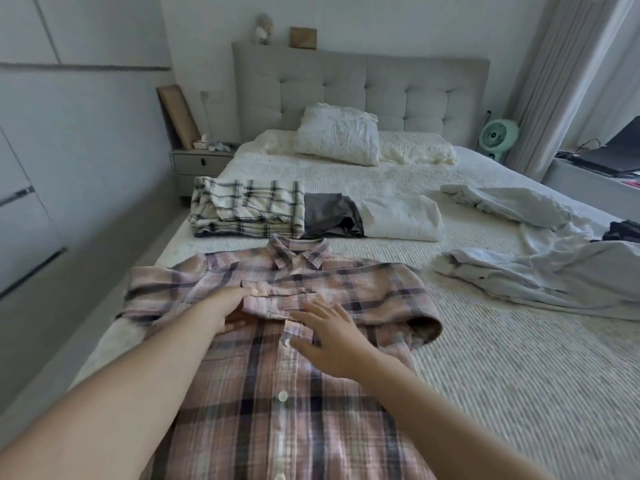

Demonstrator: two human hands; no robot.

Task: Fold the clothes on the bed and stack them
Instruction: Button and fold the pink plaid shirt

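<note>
Plaid shirt (277,358) spread face-up, buttoned, on near end of bed (519,375), collar away from wearer.

Left hand (228,310) flat on chest area, fingers slightly tucked at a placket wrinkle; right hand (329,337) open, palm down just beside it, gripping nothing. Probably smoothing front before folding sleeves in. Right sleeve bunched at cuff, needs flattening. Folded checked garment (249,209), grey piece (329,216), white piece (401,220) lined beyond collar, likely stack site. Pale unfolded clothes (540,271) heaped further right, awaiting turn.

One pink plaid shirt (277,393), three folded garments (311,211), perhaps two pillows (341,138).
</note>
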